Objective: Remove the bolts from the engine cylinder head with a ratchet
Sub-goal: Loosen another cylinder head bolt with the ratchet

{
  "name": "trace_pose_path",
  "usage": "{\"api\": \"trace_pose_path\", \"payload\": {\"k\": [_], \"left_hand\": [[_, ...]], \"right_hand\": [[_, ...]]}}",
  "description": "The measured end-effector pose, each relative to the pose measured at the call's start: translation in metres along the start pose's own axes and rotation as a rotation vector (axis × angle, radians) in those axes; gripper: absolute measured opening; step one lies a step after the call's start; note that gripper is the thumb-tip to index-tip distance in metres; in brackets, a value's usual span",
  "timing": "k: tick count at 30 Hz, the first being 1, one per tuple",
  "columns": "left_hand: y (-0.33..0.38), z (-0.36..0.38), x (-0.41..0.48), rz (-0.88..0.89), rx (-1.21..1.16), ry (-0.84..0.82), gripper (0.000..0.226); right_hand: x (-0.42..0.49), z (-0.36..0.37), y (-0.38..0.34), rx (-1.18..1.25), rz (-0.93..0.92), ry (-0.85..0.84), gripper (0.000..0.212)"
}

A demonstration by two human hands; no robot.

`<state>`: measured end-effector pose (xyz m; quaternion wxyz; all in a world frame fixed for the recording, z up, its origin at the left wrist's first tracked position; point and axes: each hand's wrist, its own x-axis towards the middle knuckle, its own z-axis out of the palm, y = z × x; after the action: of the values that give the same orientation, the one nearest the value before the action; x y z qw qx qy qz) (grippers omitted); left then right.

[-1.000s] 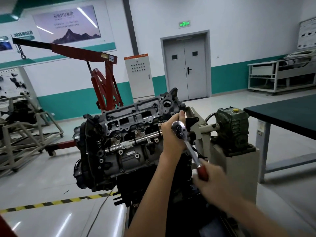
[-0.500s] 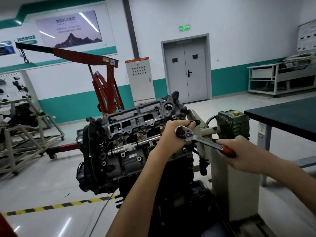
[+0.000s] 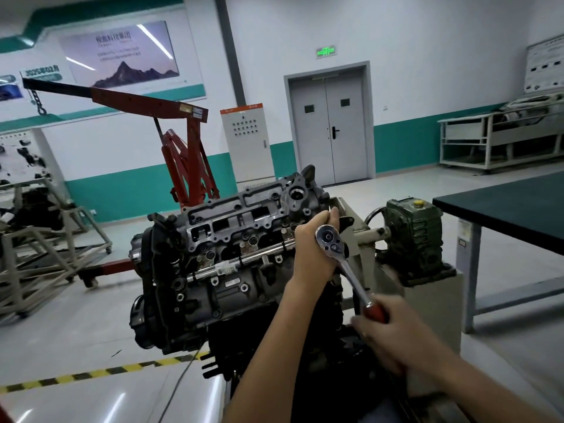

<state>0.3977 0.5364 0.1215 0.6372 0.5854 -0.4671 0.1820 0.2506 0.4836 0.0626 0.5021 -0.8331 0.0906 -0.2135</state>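
At the right end of the dark grey metal cylinder head (image 3: 238,227), the left hand (image 3: 314,248) curls round the chrome ratchet (image 3: 351,274); the right hand (image 3: 393,331), blurred, grips its red handle.

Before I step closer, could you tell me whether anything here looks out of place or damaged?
Nothing stands out. The engine sits tilted on its stand, apparently on purpose; the ratchet is at its right end; no spill or breakage shows. A thin cable trails across the floor.
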Motion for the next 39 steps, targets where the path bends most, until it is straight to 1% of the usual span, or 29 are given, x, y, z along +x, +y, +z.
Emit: {"api": "trace_pose_path", "payload": {"k": [1,2,3,4,5,6,7,9,10,12,13,15,16,17,18,20,22,24,26,27,29,30,31,34,36,37,38,39], "left_hand": [[0.000,-0.006,0.002,0.029,0.041,-0.064,0.048],[0.000,-0.011,0.004,0.056,0.086,-0.129,0.050],[0.001,-0.016,0.007,0.079,0.132,-0.185,0.051],[0.003,-0.018,0.010,0.097,0.167,-0.222,0.052],[0.003,-0.019,0.012,0.105,0.185,-0.232,0.053],[0.004,-0.018,0.013,0.100,0.182,-0.210,0.053],[0.003,-0.015,0.012,0.082,0.149,-0.163,0.052],[0.002,-0.007,0.006,0.046,0.043,-0.035,0.049],[0.002,-0.002,0.004,0.035,-0.002,0.024,0.048],[0.002,0.007,0.002,-0.012,-0.068,0.124,0.048],[0.003,0.011,0.002,-0.048,-0.090,0.169,0.048],[0.004,0.016,0.003,-0.095,-0.059,0.244,0.049],[0.004,0.016,0.003,-0.099,-0.032,0.261,0.049],[0.004,0.015,0.003,-0.098,-0.020,0.252,0.048],[0.004,0.012,0.003,-0.093,-0.033,0.210,0.048],[0.004,0.002,0.004,-0.052,-0.020,0.054,0.047],[0.005,-0.011,0.009,-0.018,0.090,-0.118,0.047],[0.006,-0.020,0.015,0.019,0.188,-0.259,0.050],[0.005,-0.024,0.018,0.029,0.219,-0.323,0.049],[0.004,-0.023,0.019,0.020,0.198,-0.307,0.047],[0.001,-0.019,0.015,0.001,0.107,-0.196,0.046],[0.001,-0.015,0.012,0.001,0.071,-0.126,0.047],[0.000,-0.010,0.010,0.006,0.049,-0.060,0.048],[0.000,0.007,0.004,-0.019,-0.007,0.121,0.048],[0.000,0.015,0.005,-0.049,-0.016,0.236,0.048],[0.000,0.017,0.005,-0.061,-0.002,0.272,0.048],[-0.001,0.017,0.005,-0.068,0.011,0.278,0.048],[0.000,0.015,0.005,-0.065,0.005,0.251,0.048]], "right_hand": [[0.008,-0.019,0.000,-0.203,-0.067,0.058,0.022],[0.017,-0.038,-0.004,-0.359,-0.129,0.078,0.016],[0.026,-0.055,-0.011,-0.467,-0.178,0.072,0.015],[0.034,-0.069,-0.018,-0.558,-0.219,0.060,0.021],[0.041,-0.078,-0.022,-0.639,-0.249,0.067,0.028],[0.045,-0.081,-0.023,-0.687,-0.260,0.076,0.030],[0.044,-0.079,-0.022,-0.691,-0.247,0.080,0.027],[0.033,-0.057,-0.012,-0.576,-0.169,0.099,0.014],[0.025,-0.041,-0.006,-0.495,-0.128,0.135,0.014],[0.010,-0.006,-0.003,-0.305,-0.101,0.203,0.026],[0.005,0.012,-0.006,-0.171,-0.080,0.188,0.029],[-0.001,0.044,-0.014,0.148,0.015,0.086,0.024],[-0.003,0.053,-0.016,0.242,0.049,0.056,0.023],[-0.002,0.056,-0.016,0.259,0.064,0.052,0.023],[0.000,0.052,-0.015,0.214,0.068,0.068,0.026],[0.007,0.021,-0.009,-0.051,0.026,0.096,0.031],[0.021,-0.023,-0.010,-0.360,-0.038,0.030,0.030],[0.037,-0.063,-0.022,-0.625,-0.127,-0.067,0.020],[0.050,-0.086,-0.035,-0.803,-0.240,-0.058,0.023],[0.053,-0.090,-0.035,-0.823,-0.279,-0.030,0.025],[0.049,-0.081,-0.028,-0.767,-0.239,-0.016,0.016],[0.043,-0.068,-0.020,-0.676,-0.192,-0.004,0.010],[0.035,-0.053,-0.011,-0.557,-0.150,0.020,0.008],[0.009,0.004,-0.002,-0.187,-0.099,0.112,0.020],[0.000,0.040,-0.008,0.114,-0.036,0.071,0.022],[-0.003,0.052,-0.012,0.219,-0.001,0.036,0.022],[-0.003,0.056,-0.014,0.279,0.023,0.012,0.024],[-0.003,0.053,-0.014,0.239,0.035,0.012,0.025]]}}
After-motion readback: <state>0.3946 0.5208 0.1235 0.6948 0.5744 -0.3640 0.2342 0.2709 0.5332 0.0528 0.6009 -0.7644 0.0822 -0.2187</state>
